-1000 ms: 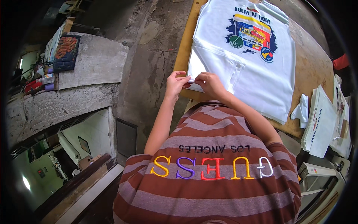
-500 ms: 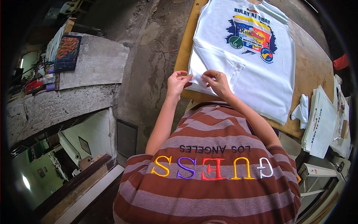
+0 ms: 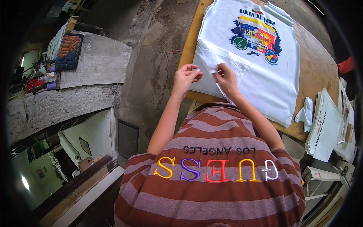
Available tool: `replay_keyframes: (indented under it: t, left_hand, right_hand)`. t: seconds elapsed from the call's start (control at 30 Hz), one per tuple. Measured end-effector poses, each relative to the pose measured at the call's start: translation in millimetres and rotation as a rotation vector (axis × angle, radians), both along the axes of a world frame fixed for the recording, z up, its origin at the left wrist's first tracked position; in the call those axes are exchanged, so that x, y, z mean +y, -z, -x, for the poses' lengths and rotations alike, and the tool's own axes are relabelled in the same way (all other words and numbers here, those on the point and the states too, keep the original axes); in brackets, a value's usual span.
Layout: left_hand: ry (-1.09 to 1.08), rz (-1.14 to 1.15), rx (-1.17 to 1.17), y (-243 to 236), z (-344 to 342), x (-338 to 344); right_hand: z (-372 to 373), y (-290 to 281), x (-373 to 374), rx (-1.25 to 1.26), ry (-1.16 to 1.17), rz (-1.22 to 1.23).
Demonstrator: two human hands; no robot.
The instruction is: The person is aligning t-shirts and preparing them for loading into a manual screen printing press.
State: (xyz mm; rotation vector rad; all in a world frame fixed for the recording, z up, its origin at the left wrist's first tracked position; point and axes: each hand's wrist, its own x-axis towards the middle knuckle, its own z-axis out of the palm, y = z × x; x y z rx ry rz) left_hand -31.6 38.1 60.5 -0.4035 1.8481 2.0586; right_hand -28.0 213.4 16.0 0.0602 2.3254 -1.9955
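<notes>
A white printed T-shirt (image 3: 264,87) lies flat on top of a stack of white cloth, its colourful paint-bucket print at the far side. My right hand (image 3: 227,80) is closed in a pinch on the shirt's near left part, which is lifted and folded back to the right. Beneath that fold, more white layers (image 3: 202,84) show. Just over their left edge, my left hand (image 3: 186,80) has loosely bent fingers, a little apart, with no cloth seen in them. My right fingertips are slightly blurred.
The stack rests on a brown wooden table (image 3: 318,64). A crumpled white cloth (image 3: 304,113) lies at the table's right edge, beside a pile of printed white sheets (image 3: 320,126). Left of the table runs a stained concrete floor (image 3: 149,68), with a low concrete wall (image 3: 94,60) beyond.
My right hand has moved slightly right, drawing the shirt's near left corner back and baring the layers below. My left hand has come off the cloth's corner and shifted slightly right.
</notes>
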Motion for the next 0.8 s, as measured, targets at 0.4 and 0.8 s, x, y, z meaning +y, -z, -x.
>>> replay_keyframes:
  t: [0.4, 0.8]
  left_hand:
    - [0.124, 1.03, 0.083, 75, -41, -34]
    - [0.18, 0.798, 0.019, 29, -31, -36]
  right_hand:
    - [-3, -2, 4, 0.295, 0.012, -0.272]
    - [-12, 5, -21, 0.312, -0.457, -0.382]
